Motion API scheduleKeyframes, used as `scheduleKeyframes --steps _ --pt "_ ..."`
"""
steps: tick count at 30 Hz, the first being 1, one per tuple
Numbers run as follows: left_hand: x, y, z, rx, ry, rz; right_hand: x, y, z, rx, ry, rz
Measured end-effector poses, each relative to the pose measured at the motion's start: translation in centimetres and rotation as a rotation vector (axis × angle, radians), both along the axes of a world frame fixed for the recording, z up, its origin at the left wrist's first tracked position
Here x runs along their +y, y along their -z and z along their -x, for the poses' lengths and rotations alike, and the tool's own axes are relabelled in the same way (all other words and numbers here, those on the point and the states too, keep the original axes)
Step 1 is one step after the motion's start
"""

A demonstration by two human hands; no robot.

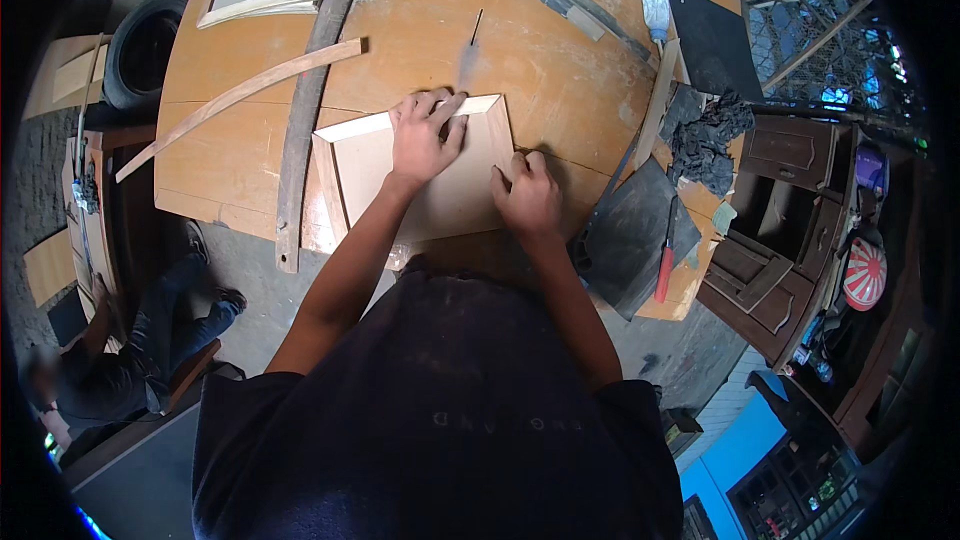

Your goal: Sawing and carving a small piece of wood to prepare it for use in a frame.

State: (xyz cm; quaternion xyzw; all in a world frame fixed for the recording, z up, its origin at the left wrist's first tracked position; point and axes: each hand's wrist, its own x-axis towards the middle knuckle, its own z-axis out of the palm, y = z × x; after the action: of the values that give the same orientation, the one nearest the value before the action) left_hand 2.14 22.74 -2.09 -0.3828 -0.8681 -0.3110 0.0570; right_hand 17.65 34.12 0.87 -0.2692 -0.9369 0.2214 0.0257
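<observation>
Wooden framed panel (420, 175) lies flat on the counter (250, 140). Left hand (425, 135) presses open-palmed on its far edge. Right hand (527, 195) is curled at the panel's right edge, possibly pinching something small; unclear. Red-handled tool (664, 270) lies right of it.

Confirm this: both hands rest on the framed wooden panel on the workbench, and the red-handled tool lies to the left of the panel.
One thing is wrong. In the head view the red-handled tool lies to the right of the framed wooden panel, on a dark sheet. The left hand and right hand do rest on the panel on the workbench.
</observation>
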Motion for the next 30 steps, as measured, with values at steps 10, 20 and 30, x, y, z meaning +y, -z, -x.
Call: scheduleKeyframes --steps 10,20,30 --pt "0.1 -0.1 0.0 -0.013 -0.006 0.03 1.5 0.8 -0.4 0.073 -0.126 -0.019" --pt "0.1 -0.1 -0.1 0.0 -0.004 0.042 2.3 0.6 -0.4 0.073 -0.177 0.043" --pt "-0.1 0.2 -0.1 0.006 -0.006 0.048 1.5 -1.3 0.6 -0.06 -0.135 0.025"
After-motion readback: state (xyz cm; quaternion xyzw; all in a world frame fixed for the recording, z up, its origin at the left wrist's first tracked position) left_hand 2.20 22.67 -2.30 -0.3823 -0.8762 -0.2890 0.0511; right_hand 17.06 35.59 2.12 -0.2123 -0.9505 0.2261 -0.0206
